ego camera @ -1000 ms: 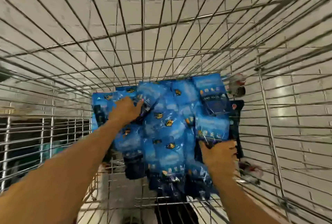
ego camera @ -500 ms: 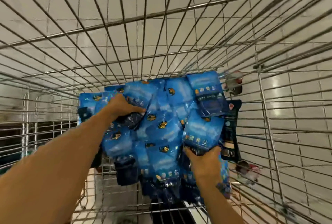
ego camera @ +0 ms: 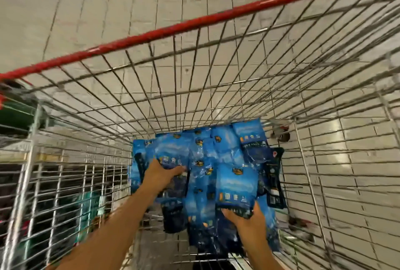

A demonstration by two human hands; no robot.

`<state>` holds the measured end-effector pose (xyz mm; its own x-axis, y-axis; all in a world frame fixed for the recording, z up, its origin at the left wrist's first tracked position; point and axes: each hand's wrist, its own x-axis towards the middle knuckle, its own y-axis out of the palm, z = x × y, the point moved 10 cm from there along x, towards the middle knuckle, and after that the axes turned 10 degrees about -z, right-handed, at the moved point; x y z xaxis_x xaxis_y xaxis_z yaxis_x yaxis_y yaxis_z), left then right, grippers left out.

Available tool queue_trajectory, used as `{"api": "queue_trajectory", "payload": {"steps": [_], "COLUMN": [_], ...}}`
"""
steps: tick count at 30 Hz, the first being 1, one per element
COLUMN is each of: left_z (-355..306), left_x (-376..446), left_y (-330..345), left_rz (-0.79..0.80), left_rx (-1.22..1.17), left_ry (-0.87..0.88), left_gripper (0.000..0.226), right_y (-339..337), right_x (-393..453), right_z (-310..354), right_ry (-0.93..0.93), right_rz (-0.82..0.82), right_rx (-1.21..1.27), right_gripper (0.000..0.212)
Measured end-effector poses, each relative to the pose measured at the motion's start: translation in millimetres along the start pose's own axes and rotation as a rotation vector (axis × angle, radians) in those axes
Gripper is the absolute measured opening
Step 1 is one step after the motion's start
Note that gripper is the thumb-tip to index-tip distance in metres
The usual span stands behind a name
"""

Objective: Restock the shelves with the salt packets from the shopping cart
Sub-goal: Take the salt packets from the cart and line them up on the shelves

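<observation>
Head camera is looking down into a wire shopping cart (ego camera: 216, 88) with a red rim (ego camera: 194, 23), and both of the person's arms are reaching to the bottom, where a heap of blue salt packets (ego camera: 207, 161) is lying overlapped against the far end of the basket. The left hand (ego camera: 161, 175) is closing round the lower edge of one packet (ego camera: 171, 160) on the left of the heap, fingers curled over it. The right hand (ego camera: 249, 219) is pinching another packet (ego camera: 236, 192) by its dark bottom edge, nearer and to the right.

Both holds are looking thin to me, each at one edge of a slick, floppy bag. Lifting from there, a packet could be sliding out under its own weight, or dragging its overlapping neighbours up and spilling them. A corner catching in the wire mesh on the way out could be tearing the film. The picture is blurred, so how firmly the fingers are biting I cannot tell.
</observation>
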<state>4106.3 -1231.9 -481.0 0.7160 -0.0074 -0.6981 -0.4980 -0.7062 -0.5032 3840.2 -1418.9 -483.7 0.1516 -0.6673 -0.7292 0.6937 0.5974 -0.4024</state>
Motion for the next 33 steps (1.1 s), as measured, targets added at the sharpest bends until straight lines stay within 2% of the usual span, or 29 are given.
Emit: {"api": "queue_trajectory", "payload": {"steps": [3, 6, 9, 10, 13, 17, 20, 22, 24, 28, 33], "left_z": [-12.5, -33.1, -57.1, -67.3, -95.2, -124.9, -138.4, -143.2, -145.0, -141.8, -119.0], "left_x": [-39.8, -82.5, -128.9, -146.3, -197.1, -271.7, -330.1, -365.7, -402.3, -472.8, -563.1], "left_y": [-30.6, -69.9, -112.4, -127.9, -176.0, -248.0, -296.2, -328.6, -366.1, -432.7, -520.2], "left_rz": [-0.039, -0.065, -0.095, -0.114, -0.184, -0.266, -0.270, -0.282, -0.335, -0.386, -0.527], "left_rx": [-0.109, -0.224, -0.278, -0.302, -0.379, -0.446, -0.533, -0.602, -0.649, -0.769, -0.903], "left_ry": [0.018, 0.052, 0.110, 0.150, 0.251, 0.427, 0.519, 0.577, 0.654, 0.769, 0.883], "left_gripper": [0.056, 0.042, 0.068, 0.070, 0.051, 0.028, 0.013, 0.022, 0.033, 0.052, 0.049], "right_y": [-1.9, -10.9, -24.1, -29.0, -44.3, -65.5, -74.1, -78.7, -79.0, -75.3, -52.4], "right_x": [-32.0, -72.8, -118.8, -134.2, -182.7, -257.9, -318.1, -358.9, -404.9, -492.4, -605.4], "right_z": [37.0, 85.1, 135.9, 151.5, 195.6, 249.8, 283.4, 306.0, 325.8, 359.7, 388.9], "right_ry": [-0.038, -0.132, -0.251, -0.288, -0.386, -0.542, -0.654, -0.740, -0.830, -0.961, -1.075], "right_rz": [0.075, 0.117, 0.146, 0.152, 0.169, 0.209, 0.283, 0.311, 0.364, 0.469, 0.654], "right_rx": [0.089, 0.139, 0.142, 0.145, 0.198, 0.249, 0.276, 0.302, 0.315, 0.357, 0.407], "right_gripper": [0.106, 0.112, 0.117, 0.117, 0.117, 0.103, 0.081, 0.057, 0.045, 0.044, 0.038]}}
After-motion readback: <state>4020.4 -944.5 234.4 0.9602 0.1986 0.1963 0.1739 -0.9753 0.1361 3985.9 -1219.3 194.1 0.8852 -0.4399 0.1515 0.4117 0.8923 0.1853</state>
